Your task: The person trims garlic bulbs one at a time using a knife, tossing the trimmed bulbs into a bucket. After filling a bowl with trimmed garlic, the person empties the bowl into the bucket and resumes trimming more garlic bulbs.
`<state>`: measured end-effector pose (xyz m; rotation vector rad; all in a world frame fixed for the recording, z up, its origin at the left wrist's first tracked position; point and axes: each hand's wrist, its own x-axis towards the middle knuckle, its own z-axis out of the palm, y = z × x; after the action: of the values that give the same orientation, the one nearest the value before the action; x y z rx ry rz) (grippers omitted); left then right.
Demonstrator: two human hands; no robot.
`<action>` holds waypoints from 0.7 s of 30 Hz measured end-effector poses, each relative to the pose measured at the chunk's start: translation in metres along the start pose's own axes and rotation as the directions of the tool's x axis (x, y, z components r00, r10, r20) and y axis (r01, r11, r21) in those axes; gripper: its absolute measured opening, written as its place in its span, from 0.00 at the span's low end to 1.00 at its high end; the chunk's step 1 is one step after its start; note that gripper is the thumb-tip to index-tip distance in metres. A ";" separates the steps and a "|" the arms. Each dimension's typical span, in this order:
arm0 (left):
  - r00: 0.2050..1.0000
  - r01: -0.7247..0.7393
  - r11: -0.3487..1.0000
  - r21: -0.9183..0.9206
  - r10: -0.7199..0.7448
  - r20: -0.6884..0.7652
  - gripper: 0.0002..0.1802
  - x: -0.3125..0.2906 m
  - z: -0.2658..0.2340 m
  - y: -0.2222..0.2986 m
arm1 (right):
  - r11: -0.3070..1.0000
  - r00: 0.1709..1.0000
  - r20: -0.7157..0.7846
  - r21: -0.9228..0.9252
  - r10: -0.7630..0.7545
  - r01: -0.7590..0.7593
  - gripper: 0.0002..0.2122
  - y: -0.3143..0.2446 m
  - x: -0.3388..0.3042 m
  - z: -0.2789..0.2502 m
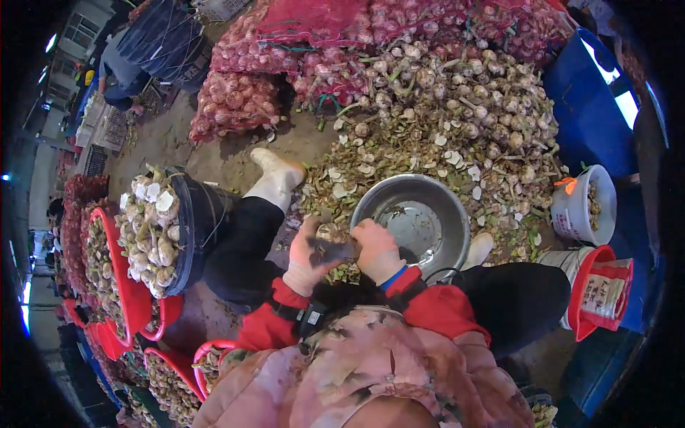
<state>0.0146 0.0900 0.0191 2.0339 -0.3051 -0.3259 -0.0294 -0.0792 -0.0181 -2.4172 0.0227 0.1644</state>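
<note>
Between my knees, my left hand [305,258] is curled around a garlic bulb [330,232], thumb stretched toward the right. Close beside it my right hand [376,250] is closed, its fingers bent at the bulb. A flat grey shape [335,251], blurred, lies between the two hands below the bulb; it looks like a blade, but its kind is unclear. Both hands wear pale, pinkish gloves. A round metal basin [458,214] stands just beyond my right hand, with a little scrap on its bottom. Garlic skins and stem trimmings [342,178] cover the ground around it.
A large heap of garlic bulbs [471,107] lies ahead, backed by red mesh sacks [235,107]. Left stands a black bucket [196,221] piled with garlic, beside red baskets [125,285]. Right are a white bucket [564,214], a red-rimmed container [581,285] and a blue bin [578,107].
</note>
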 end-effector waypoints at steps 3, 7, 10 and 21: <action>0.999 -0.019 0.999 0.033 0.018 0.026 0.39 -0.018 -0.003 0.060 | 0.927 0.912 -0.214 0.216 0.351 -0.306 0.13 0.073 -0.002 0.015; 0.952 0.138 0.938 -0.320 -0.214 -0.217 0.35 -0.002 -0.005 0.033 | 0.824 0.679 -0.469 0.366 0.565 -0.433 0.12 0.114 0.000 0.005; 0.899 0.089 0.749 -0.657 -0.344 -0.271 0.31 0.003 -0.024 0.006 | 0.935 0.834 -0.527 0.352 0.165 0.037 0.13 0.049 -0.001 0.001; 0.998 0.007 0.069 -0.998 -0.068 0.002 0.28 0.001 0.001 0.014 | 0.861 0.864 -0.472 0.353 -0.173 0.366 0.14 -0.024 0.014 0.005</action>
<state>0.0140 0.0824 0.0312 0.5664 0.0665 -0.3649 -0.0150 -0.0580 -0.0078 -1.9341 -0.0834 -0.4645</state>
